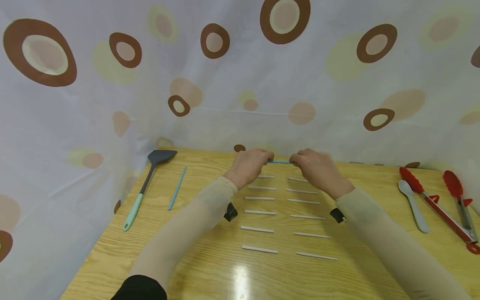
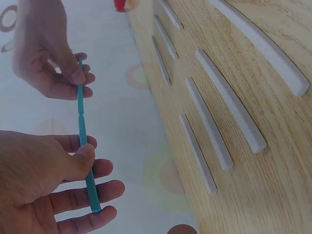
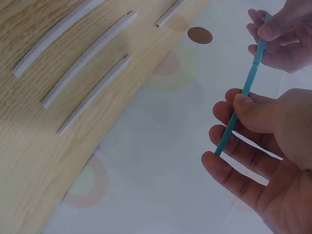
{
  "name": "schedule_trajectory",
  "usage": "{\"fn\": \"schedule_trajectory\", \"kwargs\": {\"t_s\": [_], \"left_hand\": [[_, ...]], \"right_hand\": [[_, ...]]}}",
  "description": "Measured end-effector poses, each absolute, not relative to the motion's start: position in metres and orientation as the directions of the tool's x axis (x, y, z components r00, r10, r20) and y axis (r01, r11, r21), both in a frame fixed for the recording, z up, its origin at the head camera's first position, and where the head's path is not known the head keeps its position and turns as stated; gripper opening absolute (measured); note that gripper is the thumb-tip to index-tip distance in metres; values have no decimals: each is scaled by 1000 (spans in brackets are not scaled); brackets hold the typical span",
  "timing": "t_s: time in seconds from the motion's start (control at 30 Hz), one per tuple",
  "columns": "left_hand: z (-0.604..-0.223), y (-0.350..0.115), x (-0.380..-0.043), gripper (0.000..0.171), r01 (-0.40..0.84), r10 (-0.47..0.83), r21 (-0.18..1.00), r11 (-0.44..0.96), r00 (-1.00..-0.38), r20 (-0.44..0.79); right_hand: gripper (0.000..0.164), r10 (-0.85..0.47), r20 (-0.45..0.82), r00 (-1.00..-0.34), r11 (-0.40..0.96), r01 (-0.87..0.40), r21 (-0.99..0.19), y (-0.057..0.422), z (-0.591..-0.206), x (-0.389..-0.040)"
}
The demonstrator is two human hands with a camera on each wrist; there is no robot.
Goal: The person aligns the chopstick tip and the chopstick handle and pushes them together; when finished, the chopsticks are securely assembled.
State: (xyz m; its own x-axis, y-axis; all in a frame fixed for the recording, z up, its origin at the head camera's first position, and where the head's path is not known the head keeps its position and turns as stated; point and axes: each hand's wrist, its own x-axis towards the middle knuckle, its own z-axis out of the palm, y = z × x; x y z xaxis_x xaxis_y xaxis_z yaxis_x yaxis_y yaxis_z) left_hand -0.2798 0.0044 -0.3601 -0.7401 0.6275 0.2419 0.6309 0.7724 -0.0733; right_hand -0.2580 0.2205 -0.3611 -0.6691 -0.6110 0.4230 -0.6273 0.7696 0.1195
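A thin blue-green stick (image 1: 281,161) spans the space between both hands, near the far edge of the table. My left hand (image 1: 248,166) pinches one end between thumb and fingers. The other end is pinched by my right hand (image 1: 316,170). Around the middle of the stick (image 2: 81,115), between the two grips, a narrow notch or joint shows. Below the hands lie two columns of short white sticks (image 1: 259,212), several in each, roughly parallel; the farthest ones are partly hidden by the hands.
A second blue stick (image 1: 178,187) lies left of the white ones, beside a spatula (image 1: 137,205) with a dark head and mint handle. At the right are a pale spoon (image 1: 414,208) and two red-tipped tongs (image 1: 444,212). A patterned curtain (image 1: 240,79) hangs behind the table.
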Motion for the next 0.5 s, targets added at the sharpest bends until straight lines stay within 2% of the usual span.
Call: {"fn": "schedule_trajectory", "kwargs": {"t_s": [0.5], "left_hand": [[-358,-2,-280,28,639,643,-107,762,-728,238]], "right_hand": [[14,-615,456,-643,764,-629,143,215,-361,-260]]}}
